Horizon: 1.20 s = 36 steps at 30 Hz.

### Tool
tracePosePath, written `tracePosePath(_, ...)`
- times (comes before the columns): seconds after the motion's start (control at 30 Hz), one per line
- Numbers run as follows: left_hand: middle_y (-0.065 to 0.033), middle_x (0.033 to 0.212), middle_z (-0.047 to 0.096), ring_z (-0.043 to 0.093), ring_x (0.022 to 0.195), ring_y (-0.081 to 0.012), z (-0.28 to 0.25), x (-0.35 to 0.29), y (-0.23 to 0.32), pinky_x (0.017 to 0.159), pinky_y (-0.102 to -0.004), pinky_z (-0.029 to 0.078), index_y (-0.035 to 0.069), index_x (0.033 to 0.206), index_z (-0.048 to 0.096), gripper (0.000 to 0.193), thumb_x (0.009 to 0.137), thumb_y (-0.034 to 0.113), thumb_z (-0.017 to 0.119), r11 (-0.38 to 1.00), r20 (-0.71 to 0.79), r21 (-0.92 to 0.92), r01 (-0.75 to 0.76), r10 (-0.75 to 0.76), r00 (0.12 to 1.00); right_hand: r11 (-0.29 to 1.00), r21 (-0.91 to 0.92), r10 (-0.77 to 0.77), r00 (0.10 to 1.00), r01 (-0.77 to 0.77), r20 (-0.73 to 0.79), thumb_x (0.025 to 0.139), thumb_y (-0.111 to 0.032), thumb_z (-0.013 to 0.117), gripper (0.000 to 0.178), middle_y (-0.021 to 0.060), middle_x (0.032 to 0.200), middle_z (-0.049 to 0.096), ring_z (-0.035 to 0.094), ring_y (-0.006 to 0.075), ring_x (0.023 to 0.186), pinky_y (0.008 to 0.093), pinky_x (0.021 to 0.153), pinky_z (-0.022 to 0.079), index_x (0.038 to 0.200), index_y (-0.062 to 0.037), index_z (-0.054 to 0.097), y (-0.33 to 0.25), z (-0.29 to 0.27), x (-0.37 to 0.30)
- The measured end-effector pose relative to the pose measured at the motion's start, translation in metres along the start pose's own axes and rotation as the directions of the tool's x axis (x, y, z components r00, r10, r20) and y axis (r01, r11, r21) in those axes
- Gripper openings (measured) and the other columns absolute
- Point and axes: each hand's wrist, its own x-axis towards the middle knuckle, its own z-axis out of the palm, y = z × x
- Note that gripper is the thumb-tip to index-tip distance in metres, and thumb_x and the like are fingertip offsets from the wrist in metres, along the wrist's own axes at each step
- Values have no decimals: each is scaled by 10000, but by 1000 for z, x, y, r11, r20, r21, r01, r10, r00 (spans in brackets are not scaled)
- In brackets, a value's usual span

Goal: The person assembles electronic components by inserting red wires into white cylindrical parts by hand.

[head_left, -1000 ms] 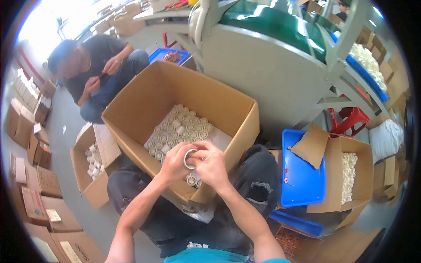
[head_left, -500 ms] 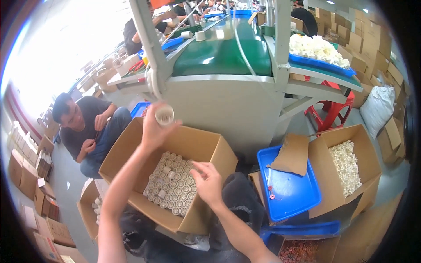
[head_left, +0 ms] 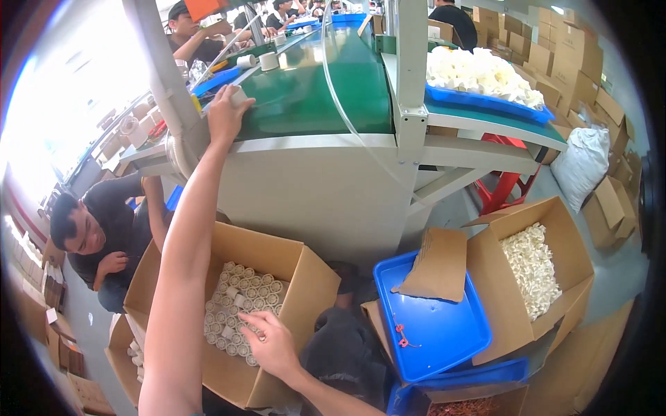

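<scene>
At the near left corner of the green conveyor belt [head_left: 316,90], my left hand [head_left: 226,118] is closed around a white cylindrical plastic part [head_left: 238,97]. My fingers hide some of it. Below, my right hand [head_left: 272,347] hovers over an open cardboard box [head_left: 316,277], its index finger and thumb apart. I make out nothing firmly held in it. Rows of round white plastic parts [head_left: 260,291] fill the bottom of that box, and a few loose ones lie on top. My left forearm crosses over the box and hides its left part.
White cylinders [head_left: 268,61] stand farther along the belt. A blue tray [head_left: 444,333] holds a cardboard flap [head_left: 436,267] and small red pieces. Beside it is a carton of small white pieces [head_left: 531,270]. A co-worker [head_left: 104,236] crouches at left; a white heap [head_left: 479,76] sits upper right.
My left hand has carried the white part forward and up from above the box to the belt. The view has shifted, and my right hand stays over the box.
</scene>
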Motion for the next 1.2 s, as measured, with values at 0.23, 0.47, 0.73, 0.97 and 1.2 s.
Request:
tracePosePath(0.23, -233, 1499, 367, 394, 1323, -414, -8, -9, 20, 1058, -519, 355, -18, 1455, 344, 835, 874, 474, 687, 972, -192, 198, -126, 164, 968, 1000, 23, 9, 1000, -9, 7, 881, -102, 685, 290, 71, 1087, 654, 634, 154, 807, 261, 710, 525, 1170, -96, 705, 0, -3, 6)
tracePosePath(0.47, -173, 1048, 531, 497, 981, -330, -49, -320, 20, 886, -489, 381, 21, 1058, 502, 365, 739, -10, 675, 871, -226, -382, -307, 234, 945, 968, 253, 47, 979, 5, -199, 915, -7, 635, 258, 10, 1007, 647, 568, 29, 794, 174, 673, 459, 1165, -28, 699, -9, -16, 6)
tracePosePath(0.73, -171, 1355, 467, 383, 1311, -349, 29, -546, -42, 1062, -501, 328, 73, 1284, 519, 437, 876, 214, 591, 969, 662, -217, -115, 233, 712, 984, 175, 0, 980, 36, -201, 920, -24, 629, 259, 21, 998, 662, 587, 49, 771, 189, 657, 462, 1170, -39, 697, 7, -3, 9)
tracePosePath(0.97, -167, 1486, 383, 299, 1406, -358, 35, -675, -58, 1119, -496, 291, 101, 1395, 481, 528, 920, 330, 503, 963, 888, -105, -248, 203, 413, 983, 178, 72, 989, -48, -131, 927, -18, 624, 258, 33, 1031, 653, 592, 66, 841, 194, 733, 481, 1177, -14, 687, 13, 4, 7)
tracePosePath(1.2, -144, 1532, 356, 301, 1423, -357, 29, -662, -65, 1117, -525, 296, 111, 1391, 520, 508, 933, 329, 498, 950, 933, 72, -302, 43, 358, 990, 112, 94, 995, -88, -42, 917, 36, 629, 275, 48, 1068, 647, 596, 57, 837, 184, 740, 493, 1185, 2, 681, 13, 11, 8)
